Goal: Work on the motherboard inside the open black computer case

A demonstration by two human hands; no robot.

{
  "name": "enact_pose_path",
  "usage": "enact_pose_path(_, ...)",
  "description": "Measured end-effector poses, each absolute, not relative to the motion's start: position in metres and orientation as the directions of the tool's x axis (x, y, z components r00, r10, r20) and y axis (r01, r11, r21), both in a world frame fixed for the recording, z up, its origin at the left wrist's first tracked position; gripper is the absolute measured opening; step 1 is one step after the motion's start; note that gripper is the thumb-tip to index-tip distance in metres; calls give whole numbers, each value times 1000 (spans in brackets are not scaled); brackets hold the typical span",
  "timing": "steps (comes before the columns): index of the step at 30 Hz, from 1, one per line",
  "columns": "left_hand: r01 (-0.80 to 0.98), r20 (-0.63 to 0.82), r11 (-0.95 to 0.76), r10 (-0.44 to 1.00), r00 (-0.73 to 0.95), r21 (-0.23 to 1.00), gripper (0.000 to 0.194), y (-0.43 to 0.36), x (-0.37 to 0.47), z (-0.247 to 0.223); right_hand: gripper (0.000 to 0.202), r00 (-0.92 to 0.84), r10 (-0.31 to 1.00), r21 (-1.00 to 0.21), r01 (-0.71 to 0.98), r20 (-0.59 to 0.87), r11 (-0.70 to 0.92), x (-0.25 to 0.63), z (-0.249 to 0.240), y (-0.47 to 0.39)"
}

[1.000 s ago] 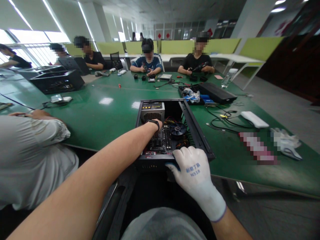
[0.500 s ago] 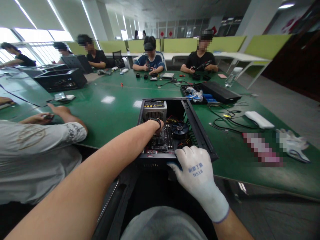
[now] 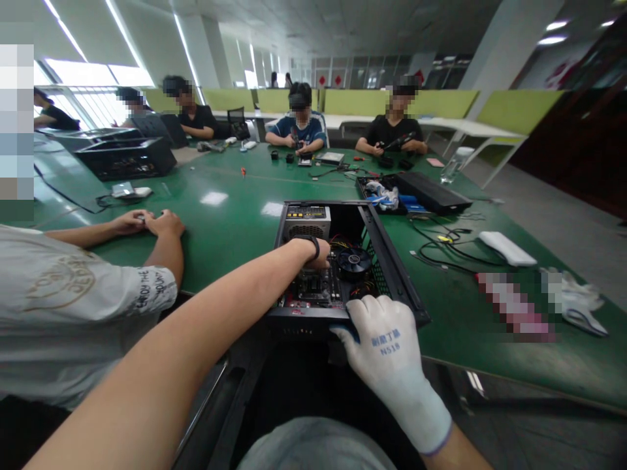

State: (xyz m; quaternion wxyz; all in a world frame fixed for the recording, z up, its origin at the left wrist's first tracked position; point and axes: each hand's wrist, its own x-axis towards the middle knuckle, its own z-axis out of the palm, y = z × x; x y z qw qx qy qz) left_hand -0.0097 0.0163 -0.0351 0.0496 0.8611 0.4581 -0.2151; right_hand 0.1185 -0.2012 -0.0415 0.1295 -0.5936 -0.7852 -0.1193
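An open black computer case (image 3: 399, 274) lies at the table's near edge. Inside it are a silver power supply (image 3: 307, 225), a motherboard (image 3: 313, 284) and a round black fan (image 3: 353, 260). My bare left hand (image 3: 321, 253), with a dark band at the wrist, reaches over the board between the power supply and the fan; its fingertips are hidden. In a white glove, my right hand (image 3: 385, 329) grips the near edge of the case, fingers over the top and thumb on the front.
On the green table (image 3: 220, 241) a toolbox (image 3: 382, 196), cables (image 3: 441, 245), a white box (image 3: 507, 248), a glove (image 3: 578, 300) and a bottle (image 3: 456, 164) lie beyond or right. A person's hands (image 3: 147, 222) rest at left; more people sit across.
My left hand has shifted slightly right inside the case, toward the fan. The neighbouring person's hands have come together farther right. The whole view has moved a little. My right hand keeps its grip.
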Motion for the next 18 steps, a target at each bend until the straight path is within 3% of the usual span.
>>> enact_pose_path(6, 898, -204, -402, 878, 433, 179, 57, 16, -17, 2, 26, -264, 899, 71, 964, 350, 255, 117, -39, -181)
enact_pose_path(12, 838, 27, -395, 909, 416, 377, 45, 21, -42, 37, 36, -254, 914, 146, 965, 317, 217, 121, -37, -95)
enact_pose_path(18, 753, 199, -396, 918, 344, 525, 30, 13, -68, 39, 48, -204, 929, 152, 975, 309, 164, 119, -35, 23)
